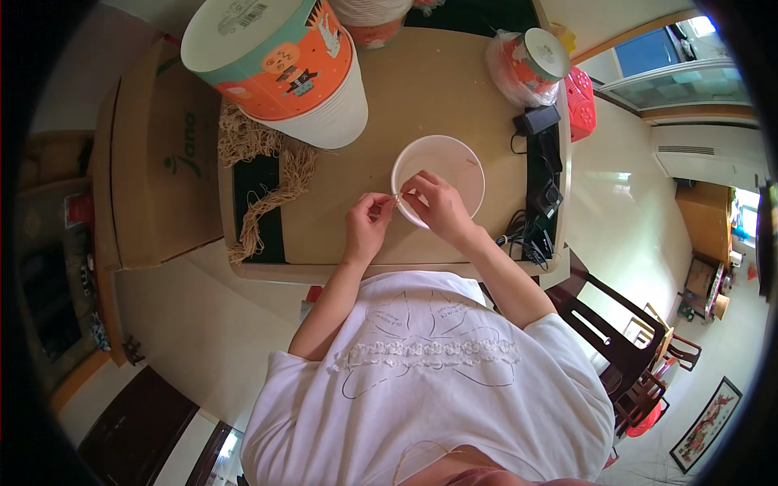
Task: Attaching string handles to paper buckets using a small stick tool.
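Observation:
A white paper bucket (pixel 455 172) stands with its mouth toward me near the table's front. At the left side of its rim my left hand (pixel 369 224) and my right hand (pixel 442 206) meet, thumbs and fingers pinched together. Between the fingertips shows a small bit of tan cord (pixel 397 197); most of it is hidden. My right hand reaches over the bucket's opening, while the left stays just outside the rim. On the bucket's inner wall, far right, a short tan piece (pixel 472 162) shows. Tangled tan cords (pixel 271 194) lie along the table's left edge.
A tall stack of printed paper buckets (pixel 300 81) stands upside down at the far left, beside a large cardboard box (pixel 166 162). Wrapped buckets (pixel 531 69) and a red plastic basket (pixel 579 104) are at the far right. Black devices and cables (pixel 531 231) line the right edge.

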A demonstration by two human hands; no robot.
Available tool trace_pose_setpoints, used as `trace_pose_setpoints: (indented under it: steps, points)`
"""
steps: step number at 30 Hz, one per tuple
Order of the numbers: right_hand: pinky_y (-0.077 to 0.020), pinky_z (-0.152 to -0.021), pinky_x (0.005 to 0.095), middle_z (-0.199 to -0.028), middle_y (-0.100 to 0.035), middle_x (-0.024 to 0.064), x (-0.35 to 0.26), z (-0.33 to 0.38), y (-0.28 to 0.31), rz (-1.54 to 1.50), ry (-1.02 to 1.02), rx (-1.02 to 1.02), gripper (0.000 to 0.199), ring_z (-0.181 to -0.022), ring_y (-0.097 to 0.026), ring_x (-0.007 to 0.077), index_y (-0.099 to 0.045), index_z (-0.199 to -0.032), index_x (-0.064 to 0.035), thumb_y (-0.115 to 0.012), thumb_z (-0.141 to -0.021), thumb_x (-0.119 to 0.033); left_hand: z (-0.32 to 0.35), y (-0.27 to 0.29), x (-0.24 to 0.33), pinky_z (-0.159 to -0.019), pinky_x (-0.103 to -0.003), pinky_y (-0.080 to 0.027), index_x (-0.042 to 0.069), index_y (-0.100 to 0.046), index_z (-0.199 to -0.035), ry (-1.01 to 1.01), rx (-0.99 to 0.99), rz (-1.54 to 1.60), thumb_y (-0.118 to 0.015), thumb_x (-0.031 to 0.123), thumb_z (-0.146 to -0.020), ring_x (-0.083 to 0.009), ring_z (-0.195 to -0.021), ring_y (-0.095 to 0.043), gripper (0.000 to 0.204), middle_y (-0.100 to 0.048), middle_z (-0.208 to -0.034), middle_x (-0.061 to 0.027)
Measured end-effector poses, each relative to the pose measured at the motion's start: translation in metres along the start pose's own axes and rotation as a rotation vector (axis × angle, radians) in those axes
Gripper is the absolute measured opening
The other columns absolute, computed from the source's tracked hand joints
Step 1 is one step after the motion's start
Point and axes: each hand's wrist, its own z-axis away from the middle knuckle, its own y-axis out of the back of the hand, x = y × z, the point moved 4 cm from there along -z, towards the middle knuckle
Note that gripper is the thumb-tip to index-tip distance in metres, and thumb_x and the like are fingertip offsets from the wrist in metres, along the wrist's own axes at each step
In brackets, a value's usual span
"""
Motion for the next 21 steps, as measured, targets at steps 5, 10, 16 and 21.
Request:
trace_pose_setpoints:
  steps: [5, 10, 16, 21]
  points:
    - [-0.0516, -0.069, 0.0364, -0.11, -0.058, 0.0144, 0.005, -0.002, -0.001, -0.065, -0.04, -0.017, 0.015, -0.085, -0.063, 0.0292, -0.06, -0.094, -0.0024, -0.062, -0.079, -0.002, -0.001, -0.001, -0.001, -0.058, -0.023, -0.047, 0.0, -0.065, -0.089, 0.021, 0.019, 0.031, -0.064, 0.006, -0.086, -0.0096, -0.063, -0.059, 0.006, -0.061, -0.079, -0.004]
    - [-0.0511, -0.065, 0.0352, -0.09, -0.062, 0.0141, 0.022, -0.003, -0.009, -0.035, -0.069, -0.103, 0.018, -0.074, -0.064, 0.0289, -0.056, -0.098, -0.0035, -0.061, -0.081, -0.005, -0.002, -0.003, 0.007, -0.058, -0.022, -0.046, 0.0, -0.065, -0.089, -0.072, 0.041, 0.015, -0.065, 0.006, -0.085, -0.0093, -0.064, -0.059, 0.007, -0.061, -0.08, -0.0045]
    - [-0.0492, -0.062, 0.0408, -0.079, -0.063, 0.0147, -0.014, 0.004, 0.012, -0.076, -0.184, -0.197, 0.016, -0.073, -0.063, 0.0324, -0.053, -0.098, -0.0054, -0.058, -0.084, -0.011, -0.003, -0.002, 0.009, -0.058, -0.022, -0.047, 0.0, -0.066, -0.088, -0.089, 0.026, 0.016, -0.067, 0.007, -0.084, -0.0093, -0.064, -0.058, 0.008, -0.061, -0.081, -0.0049]
    - [-0.0477, -0.061, 0.043, -0.079, -0.063, 0.0154, -0.027, 0.002, 0.012, -0.029, 0.018, -0.128, 0.014, -0.074, -0.062, 0.0342, -0.052, -0.099, -0.0066, -0.055, -0.086, -0.011, -0.001, -0.006, 0.017, -0.057, -0.022, -0.047, 0.003, -0.067, -0.09, -0.211, -0.009, -0.093, -0.067, 0.005, -0.082, -0.0095, -0.063, -0.056, 0.008, -0.059, -0.082, -0.0047]
